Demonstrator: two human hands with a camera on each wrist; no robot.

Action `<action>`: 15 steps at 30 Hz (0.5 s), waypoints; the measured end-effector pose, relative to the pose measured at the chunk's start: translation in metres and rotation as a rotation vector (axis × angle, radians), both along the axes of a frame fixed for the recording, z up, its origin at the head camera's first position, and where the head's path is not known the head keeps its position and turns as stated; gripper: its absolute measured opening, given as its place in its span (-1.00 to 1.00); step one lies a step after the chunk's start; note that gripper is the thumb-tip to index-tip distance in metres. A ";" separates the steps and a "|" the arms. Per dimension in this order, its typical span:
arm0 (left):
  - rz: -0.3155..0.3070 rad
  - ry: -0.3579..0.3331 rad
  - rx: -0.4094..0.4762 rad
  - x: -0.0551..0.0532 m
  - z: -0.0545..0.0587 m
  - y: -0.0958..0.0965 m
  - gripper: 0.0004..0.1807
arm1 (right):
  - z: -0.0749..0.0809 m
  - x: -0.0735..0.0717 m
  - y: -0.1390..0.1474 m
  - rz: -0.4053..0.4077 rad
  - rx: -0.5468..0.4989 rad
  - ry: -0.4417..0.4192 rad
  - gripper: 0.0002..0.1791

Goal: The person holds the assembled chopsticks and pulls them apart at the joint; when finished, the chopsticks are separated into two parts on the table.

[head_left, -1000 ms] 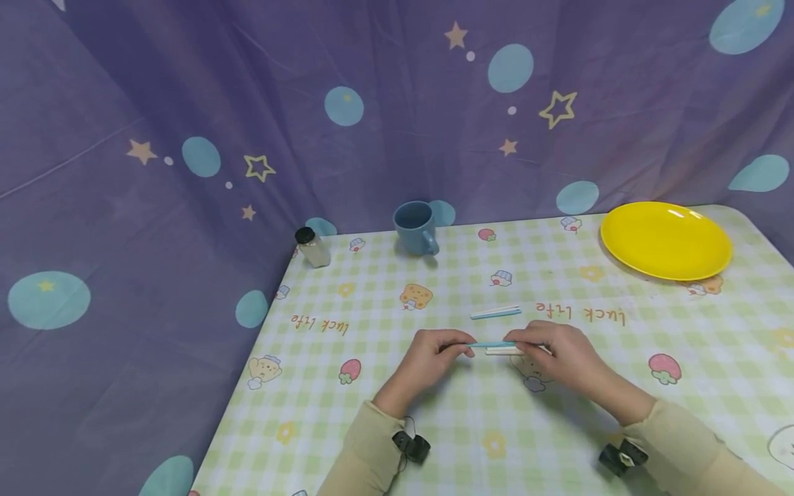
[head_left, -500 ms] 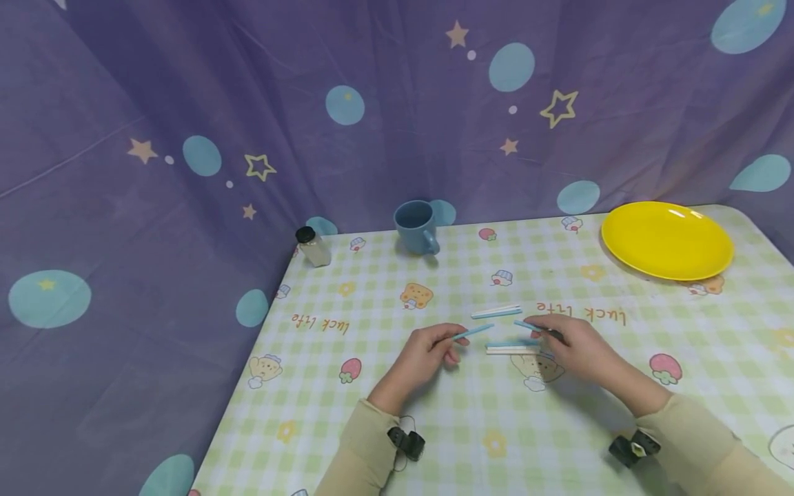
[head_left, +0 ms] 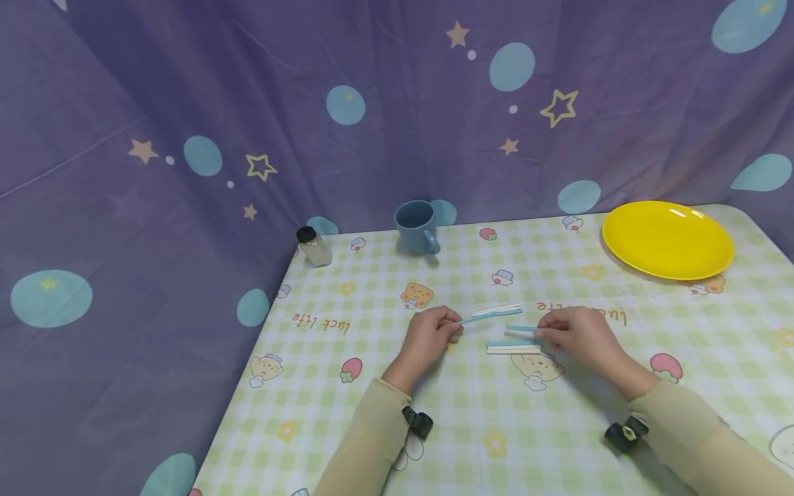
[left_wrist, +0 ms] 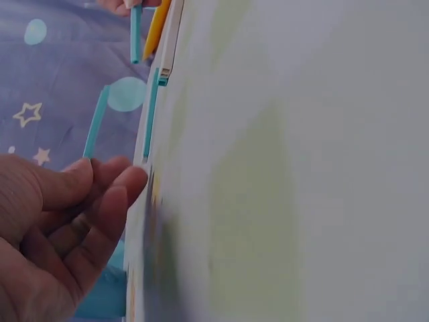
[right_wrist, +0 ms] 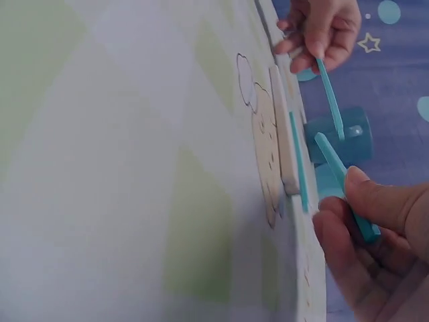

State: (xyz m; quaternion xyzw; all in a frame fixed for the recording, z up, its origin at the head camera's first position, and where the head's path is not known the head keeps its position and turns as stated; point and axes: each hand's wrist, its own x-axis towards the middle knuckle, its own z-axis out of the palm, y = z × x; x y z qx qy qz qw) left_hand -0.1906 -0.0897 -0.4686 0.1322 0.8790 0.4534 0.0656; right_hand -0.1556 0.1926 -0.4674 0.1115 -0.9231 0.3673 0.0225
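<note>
My left hand (head_left: 429,339) pinches one end of a slim blue stick (left_wrist: 98,121) between thumb and fingertips. The left wrist view shows that stick raised off the table. In the head view its far part overlaps a pair of sticks, one white (head_left: 490,309), one blue (head_left: 513,312). My right hand (head_left: 582,335) pinches another blue stick (right_wrist: 332,157), which points left toward the other hand. Below it on the cloth lie a blue stick (head_left: 505,344) and a white stick (head_left: 511,350), side by side. The sticks' exact kind is unclear.
A blue mug (head_left: 414,231) stands at the table's back edge. To its left is a small jar with a black lid (head_left: 315,249). A yellow oval plate (head_left: 666,241) lies at the back right. Behind the checked tablecloth (head_left: 471,413) hangs a purple curtain (head_left: 397,83).
The hands have drawn apart from nearly meeting over the near sticks. My left hand has moved forward toward the far pair with its blue stick. My right hand has shifted right and forward.
</note>
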 end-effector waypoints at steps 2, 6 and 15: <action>0.035 0.024 -0.034 -0.004 0.000 0.005 -0.92 | -0.003 -0.004 -0.003 -0.018 0.000 -0.004 -0.94; 0.077 0.056 -0.075 -0.011 -0.001 0.016 -0.94 | -0.007 -0.009 -0.012 -0.039 -0.005 -0.019 -0.87; 0.097 0.092 -0.181 -0.023 -0.007 0.029 -0.87 | -0.008 -0.010 -0.024 -0.026 0.014 0.009 -0.79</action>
